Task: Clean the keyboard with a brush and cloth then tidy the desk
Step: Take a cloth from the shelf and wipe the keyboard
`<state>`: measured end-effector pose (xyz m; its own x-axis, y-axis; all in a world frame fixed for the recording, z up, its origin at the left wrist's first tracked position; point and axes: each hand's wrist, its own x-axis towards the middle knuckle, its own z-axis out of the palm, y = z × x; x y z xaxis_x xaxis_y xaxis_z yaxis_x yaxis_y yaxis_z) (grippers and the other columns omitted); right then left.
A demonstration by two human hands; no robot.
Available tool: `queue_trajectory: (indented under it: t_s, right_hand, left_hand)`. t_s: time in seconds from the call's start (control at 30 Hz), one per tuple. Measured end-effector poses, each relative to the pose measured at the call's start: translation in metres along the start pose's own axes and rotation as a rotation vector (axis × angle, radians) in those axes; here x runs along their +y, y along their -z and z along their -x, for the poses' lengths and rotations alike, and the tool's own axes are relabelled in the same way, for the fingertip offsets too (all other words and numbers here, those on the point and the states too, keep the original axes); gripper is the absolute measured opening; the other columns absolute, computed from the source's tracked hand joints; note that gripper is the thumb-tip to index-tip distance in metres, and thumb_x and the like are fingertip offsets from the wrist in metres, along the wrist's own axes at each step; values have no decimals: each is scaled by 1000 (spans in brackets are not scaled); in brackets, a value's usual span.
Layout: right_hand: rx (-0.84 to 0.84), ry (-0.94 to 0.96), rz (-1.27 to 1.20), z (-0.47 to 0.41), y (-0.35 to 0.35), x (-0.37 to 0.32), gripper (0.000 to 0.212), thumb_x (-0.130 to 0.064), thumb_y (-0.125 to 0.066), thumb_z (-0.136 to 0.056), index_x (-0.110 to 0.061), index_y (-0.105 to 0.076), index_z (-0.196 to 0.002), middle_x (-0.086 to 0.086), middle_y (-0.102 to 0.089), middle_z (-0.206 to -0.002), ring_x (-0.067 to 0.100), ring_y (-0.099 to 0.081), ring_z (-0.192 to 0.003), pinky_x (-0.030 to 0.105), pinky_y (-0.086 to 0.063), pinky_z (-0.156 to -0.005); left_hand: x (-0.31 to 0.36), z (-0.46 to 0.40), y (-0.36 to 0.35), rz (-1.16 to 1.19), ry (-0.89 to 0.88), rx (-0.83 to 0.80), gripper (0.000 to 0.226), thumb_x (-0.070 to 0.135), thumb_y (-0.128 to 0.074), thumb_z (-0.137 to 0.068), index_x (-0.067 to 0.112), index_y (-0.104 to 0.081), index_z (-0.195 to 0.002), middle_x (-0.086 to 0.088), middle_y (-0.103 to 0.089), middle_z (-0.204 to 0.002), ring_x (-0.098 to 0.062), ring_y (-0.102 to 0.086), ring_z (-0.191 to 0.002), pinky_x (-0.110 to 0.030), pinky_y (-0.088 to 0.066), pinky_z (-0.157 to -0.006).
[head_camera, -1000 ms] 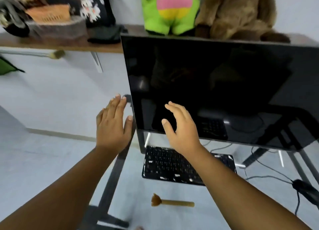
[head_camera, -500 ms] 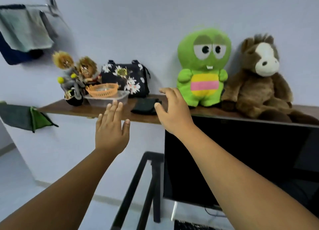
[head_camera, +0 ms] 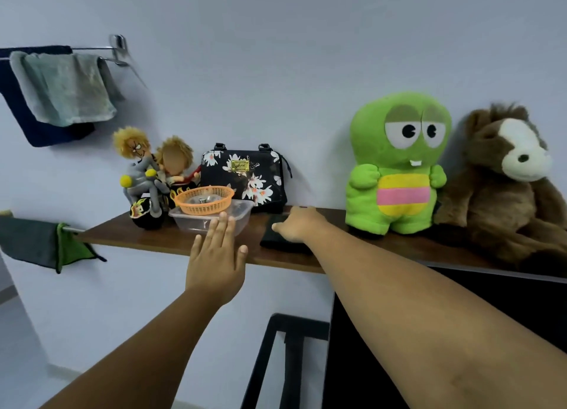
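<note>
My right hand (head_camera: 299,224) rests on the dark cloth (head_camera: 283,240), grip unclear; my left hand (head_camera: 216,261) hovers spread, empty. Cleaning not yet begun.

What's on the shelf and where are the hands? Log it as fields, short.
shelf: wooden, wall-mounted
left end: biker dolls
next: orange basket on clear tub
behind: floral bag
middle: dark cloth, folded flat
right end: green plush, brown plush
right hand: on the cloth, grip unclear
left hand: open, empty, before the shelf edge
rail: towels hanging
</note>
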<state>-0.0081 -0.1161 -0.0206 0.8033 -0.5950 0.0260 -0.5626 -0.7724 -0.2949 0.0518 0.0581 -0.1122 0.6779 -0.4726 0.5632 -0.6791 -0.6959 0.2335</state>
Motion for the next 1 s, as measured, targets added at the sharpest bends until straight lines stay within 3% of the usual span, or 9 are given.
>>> queue_trajectory:
  t_s: [0.17, 0.27, 0.37, 0.47, 0.57, 0.73, 0.93, 1.0]
  right_hand:
    - [-11, -62, 115, -13, -7, -9, 67, -58, -62, -81, -18, -50, -133, 11, -47, -135, 31, -49, -120, 38, -45, -93]
    - [41, -44, 101, -16, -7, -12, 50, -42, -68, -81, -14, -57, -121, 11, -56, -123, 28, -57, -106, 32, -49, -78]
    - [132, 4, 71, -11, -5, -14, 18, -19, -68, -81, -13, -59, -95, 11, -61, -111, 27, -59, -90, 28, -44, -66]
    - [182, 31, 39, -4, -3, -16, 11, -6, -62, -83, -12, -55, -88, 11, -59, -99, 29, -61, -92, 29, -45, -67]
    - [216, 47, 21, -2, -4, -18, 12, -1, -61, -82, -9, -62, -91, 10, -62, -100, 26, -56, -82, 28, -44, -66]
    - [279, -5, -190, -2, -8, -16, 34, 4, -63, -79, -11, -72, -107, 9, -64, -112, 27, -63, -95, 28, -54, -79]
    - [518, 142, -454, 15, 2, -7, 35, 6, -55, -83, -15, -74, -105, 5, -58, -115, 24, -61, -102, 25, -48, -91]
    - [611, 212, -507, 25, 8, 0, 31, 4, -55, -85, -14, -74, -101, 2, -57, -110, 18, -60, -98, 16, -42, -89]
  left_hand:
    - [-5, -3, -7, 1, -16, -12, 67, 51, -8, -94, 25, 1, -155, 9, 11, -161, -7, 17, -145, -36, 4, -118]
    - [-7, -3, -9, 11, -28, -1, 70, 54, -2, -91, 25, 1, -155, 10, 12, -160, -6, 18, -145, -34, 5, -117]
    - [-7, -3, -9, 16, -32, 7, 72, 55, 1, -89, 25, 1, -155, 10, 12, -160, -6, 18, -145, -33, 7, -117]
    - [-7, -3, -9, 14, -31, 9, 72, 55, 2, -89, 25, 2, -155, 10, 13, -160, -7, 18, -145, -32, 8, -116]
    - [-6, -2, -8, 21, -32, 11, 73, 56, 2, -88, 25, 1, -155, 9, 12, -160, -7, 18, -145, -32, 9, -116]
    - [-6, 0, -2, 19, -41, 21, 75, 57, 2, -88, 25, 0, -155, 9, 12, -160, -7, 18, -145, -32, 10, -116]
    - [4, 0, 12, 45, -54, 82, 71, 55, -7, -92, 25, -6, -156, 9, 6, -161, -6, 14, -147, -33, 7, -117]
    - [12, 3, 19, 61, -69, 111, 70, 54, -9, -92, 25, -7, -156, 10, 5, -161, -6, 12, -147, -33, 6, -117]
